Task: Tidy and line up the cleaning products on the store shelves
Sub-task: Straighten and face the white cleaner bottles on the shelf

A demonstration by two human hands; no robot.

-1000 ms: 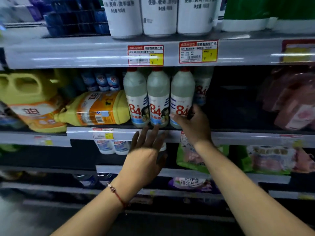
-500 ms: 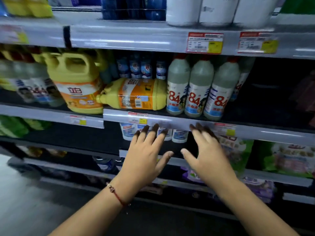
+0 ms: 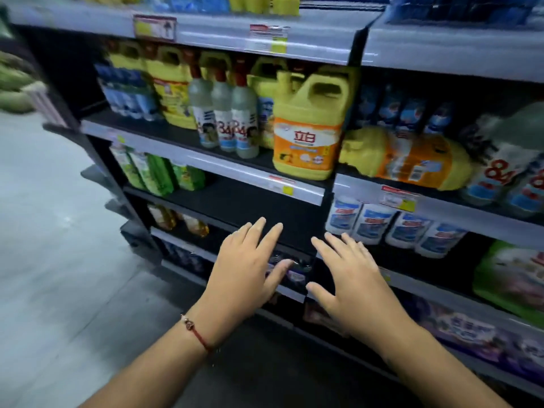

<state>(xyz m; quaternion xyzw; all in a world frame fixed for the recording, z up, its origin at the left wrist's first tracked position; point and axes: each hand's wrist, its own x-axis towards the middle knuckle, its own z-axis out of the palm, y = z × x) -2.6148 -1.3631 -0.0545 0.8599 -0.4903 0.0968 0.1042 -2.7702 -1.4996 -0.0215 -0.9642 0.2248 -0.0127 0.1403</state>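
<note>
Both hands are held out flat in front of the shelves, side by side, and hold nothing; the left hand [image 3: 250,275] has its fingers spread and straight, with a red string bracelet [image 3: 195,331] on the wrist; the right hand [image 3: 350,281] is spread wide too; a big yellow jug [image 3: 309,128] stands upright at the right end of the left shelf [image 3: 206,164], close to its front edge; another yellow jug [image 3: 409,160] lies on its side at the left end of the right shelf; three grey bottles [image 3: 223,119] stand in a row left of the upright jug; white bottles [image 3: 394,231] stand one shelf lower.
</note>
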